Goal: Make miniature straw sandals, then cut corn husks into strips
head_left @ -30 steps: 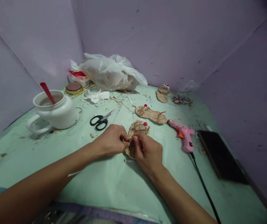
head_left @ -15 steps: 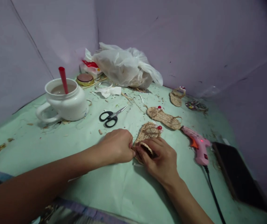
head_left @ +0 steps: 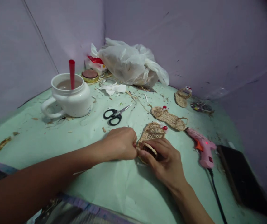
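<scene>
A small woven straw sandal (head_left: pixel 150 132) with a red bead lies at the middle of the table, between my hands. My left hand (head_left: pixel 123 143) is closed like a fist, its fingertips pressed to the sandal's left edge. From the right, my right hand (head_left: pixel 164 155) pinches the looped strap (head_left: pixel 149 147) at the sandal's near end, thumb on the near side and fingers over the top. Its palm hides part of the sole. Just beyond lies a matching straw sandal (head_left: pixel 168 118) with a red bead. Black-handled scissors (head_left: pixel 116 115) rest past my left hand, blades partly apart.
To the right lie a pink glue gun (head_left: pixel 203 147) with its red light on and a dark phone (head_left: pixel 240 177). A white mug (head_left: pixel 73 104) holding a red stick stands left. Behind are a plastic bag (head_left: pixel 128 63), another little sandal (head_left: pixel 182 98) and a packet of beads (head_left: pixel 202 107).
The whole view has shifted slightly, so everything appears a little farther right. Both hands keep their hold on the sandal, with barely any visible movement.
</scene>
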Demonstrator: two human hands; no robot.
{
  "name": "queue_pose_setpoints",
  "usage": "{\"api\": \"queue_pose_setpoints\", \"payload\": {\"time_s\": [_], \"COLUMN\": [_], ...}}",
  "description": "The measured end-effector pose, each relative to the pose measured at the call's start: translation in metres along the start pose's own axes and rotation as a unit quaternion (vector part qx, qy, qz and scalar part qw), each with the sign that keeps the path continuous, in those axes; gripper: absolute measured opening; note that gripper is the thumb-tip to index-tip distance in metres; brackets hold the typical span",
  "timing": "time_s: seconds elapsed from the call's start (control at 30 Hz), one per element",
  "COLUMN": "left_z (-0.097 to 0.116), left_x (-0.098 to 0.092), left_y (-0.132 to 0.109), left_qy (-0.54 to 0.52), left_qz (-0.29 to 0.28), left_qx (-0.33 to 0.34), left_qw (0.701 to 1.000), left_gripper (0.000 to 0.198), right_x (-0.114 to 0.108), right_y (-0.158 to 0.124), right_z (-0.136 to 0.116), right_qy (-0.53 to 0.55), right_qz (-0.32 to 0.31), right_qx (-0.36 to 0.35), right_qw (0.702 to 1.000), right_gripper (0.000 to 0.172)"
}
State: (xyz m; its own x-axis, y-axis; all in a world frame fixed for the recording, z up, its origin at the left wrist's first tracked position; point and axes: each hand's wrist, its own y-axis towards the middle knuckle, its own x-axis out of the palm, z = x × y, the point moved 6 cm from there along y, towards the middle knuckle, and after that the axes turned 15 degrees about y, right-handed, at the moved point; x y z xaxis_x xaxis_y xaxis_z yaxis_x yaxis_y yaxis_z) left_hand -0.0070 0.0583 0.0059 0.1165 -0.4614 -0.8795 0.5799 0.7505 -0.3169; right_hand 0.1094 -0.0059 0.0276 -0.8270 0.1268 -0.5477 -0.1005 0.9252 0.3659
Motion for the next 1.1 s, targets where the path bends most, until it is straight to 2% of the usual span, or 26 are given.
{"api": "queue_pose_setpoints", "payload": {"time_s": [0.07,0.1,0.23,0.3,0.4,0.5,0.6,0.67,0.7,0.77,0.83,0.87,0.97,1.1], "left_z": [0.001,0.0,-0.005,-0.008,-0.007,0.003,0.02,0.025,0.026,0.028,0.035,0.039,0.046,0.051], "left_x": [-0.002,-0.003,-0.009,-0.003,0.009,0.011,0.01,0.008,0.005,-0.008,-0.017,-0.018,-0.014,-0.013], "left_y": [0.001,0.001,0.005,0.008,0.008,0.006,-0.001,-0.005,-0.006,-0.006,-0.007,-0.007,-0.003,0.002], "left_qy": [-0.018,-0.029,-0.076,-0.111,-0.15,-0.157,-0.137,-0.086,-0.056,-0.014,0.002,0.008,0.027,0.025], "left_qz": [-0.035,-0.046,-0.027,-0.05,-0.1,-0.082,-0.075,-0.062,-0.032,0.07,0.15,0.163,0.131,0.086], "left_qx": [0.013,0.016,0.004,-0.009,-0.024,-0.023,0.024,0.04,0.046,0.088,0.185,0.236,0.312,0.322], "left_qw": [0.999,0.998,0.997,0.993,0.983,0.984,0.987,0.994,0.997,0.994,0.971,0.958,0.94,0.943], "left_gripper": [0.017,0.017,0.017,0.017,0.016,0.016,0.015,0.016,0.015,0.01,0.014,0.019,0.02,0.015], "right_x": [-0.008,-0.013,-0.036,-0.041,-0.034,-0.022,-0.021,-0.027,-0.032,-0.043,-0.045,-0.042,-0.026,-0.015], "right_y": [-0.005,-0.008,-0.021,-0.028,-0.034,-0.03,-0.026,-0.027,-0.03,-0.04,-0.048,-0.051,-0.05,-0.039], "right_z": [0.0,-0.001,0.003,0.008,0.009,0.005,0.005,0.007,0.008,0.006,-0.002,-0.006,-0.015,-0.012], "right_qy": [0.037,0.047,0.034,0.018,-0.006,-0.045,-0.039,-0.028,-0.029,-0.035,-0.038,-0.041,-0.079,-0.131], "right_qz": [0.005,0.014,0.067,0.083,0.066,0.048,0.042,0.044,0.059,0.11,0.143,0.141,0.1,0.092], "right_qx": [0.016,0.019,0.047,0.09,0.135,0.13,0.113,0.106,0.105,0.093,0.058,0.037,0.011,0.035], "right_qw": [0.999,0.999,0.996,0.992,0.989,0.989,0.992,0.993,0.992,0.989,0.987,0.988,0.992,0.986], "right_gripper": [0.033,0.036,0.013,0.012,0.023,0.034,0.037,0.042,0.042,0.029,0.013,0.009,0.017,0.013]}}
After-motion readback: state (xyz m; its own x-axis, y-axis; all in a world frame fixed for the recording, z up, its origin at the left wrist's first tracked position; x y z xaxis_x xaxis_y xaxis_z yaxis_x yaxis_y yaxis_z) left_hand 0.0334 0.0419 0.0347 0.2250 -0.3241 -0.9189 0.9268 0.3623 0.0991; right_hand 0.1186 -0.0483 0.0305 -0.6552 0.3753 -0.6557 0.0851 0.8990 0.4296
